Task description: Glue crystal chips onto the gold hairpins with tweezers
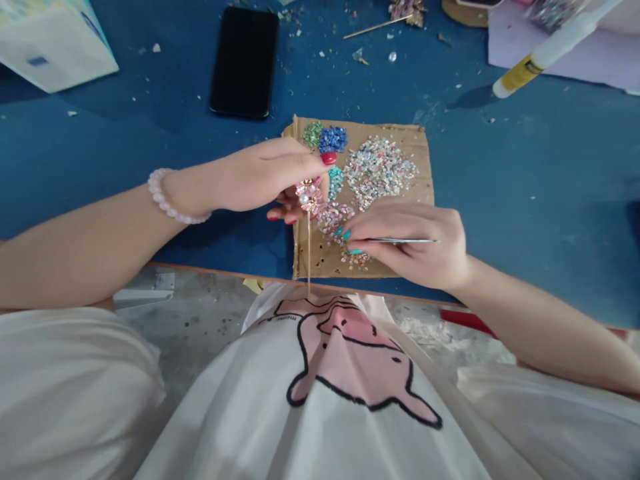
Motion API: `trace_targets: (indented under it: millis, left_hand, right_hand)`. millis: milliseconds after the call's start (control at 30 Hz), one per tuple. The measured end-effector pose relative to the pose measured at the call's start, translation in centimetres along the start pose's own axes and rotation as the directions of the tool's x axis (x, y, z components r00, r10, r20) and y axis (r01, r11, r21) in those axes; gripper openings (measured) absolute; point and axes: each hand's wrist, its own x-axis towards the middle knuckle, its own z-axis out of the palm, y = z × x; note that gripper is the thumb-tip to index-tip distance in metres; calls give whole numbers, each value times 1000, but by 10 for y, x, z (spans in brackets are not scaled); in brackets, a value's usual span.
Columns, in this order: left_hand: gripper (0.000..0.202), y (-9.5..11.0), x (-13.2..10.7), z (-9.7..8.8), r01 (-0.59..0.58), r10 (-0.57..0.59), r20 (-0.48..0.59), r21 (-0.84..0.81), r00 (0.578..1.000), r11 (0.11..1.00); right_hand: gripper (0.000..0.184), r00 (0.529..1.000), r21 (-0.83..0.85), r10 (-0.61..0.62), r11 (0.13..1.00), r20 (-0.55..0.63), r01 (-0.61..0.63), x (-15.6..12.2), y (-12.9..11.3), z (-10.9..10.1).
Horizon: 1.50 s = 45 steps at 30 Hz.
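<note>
Ornament [307,197] — in left hand [263,175]

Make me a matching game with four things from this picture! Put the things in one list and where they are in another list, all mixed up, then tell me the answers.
Things
1. Beaded bracelet
2. Smartphone
3. Pink-gemmed hair stick
4. Slim metal tool

Where
A. Lying on the blue table
B. In the right hand
C. Around the left wrist
D. In the left hand

Right pairs: 1-C, 2-A, 3-D, 4-B
</note>
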Motion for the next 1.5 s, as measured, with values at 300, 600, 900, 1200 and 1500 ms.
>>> trace_targets:
  millis: [300, 600, 900, 1200, 1500]
  left_hand:
    - [53, -1, 1, 2, -4, 4, 21, 11, 1000, 1000]
    - [50, 0, 1, 2, -5, 4, 27, 29, 1000, 1000]
    - [44, 10, -2, 2, 133, -135, 14, 105, 991, 986]
    - [42, 11, -2, 2, 166, -170, 18, 139, 985, 976]
    - [45, 13, -1, 4, 165, -168, 17, 124, 986, 979]
  right_hand:
    - [7, 998, -29, -44, 999, 40, 45, 1, 4, 4]
    - [5, 998, -40, -45, 998, 41, 47, 2, 4, 2]
    - [8, 997, -88, -19, 996, 70, 25, 3, 2, 4]
    - [9, 995, -81, -14, 996, 98, 22, 7, 0, 6]
    - [12, 995, -83, -37, 996, 88, 44, 8, 1, 9]
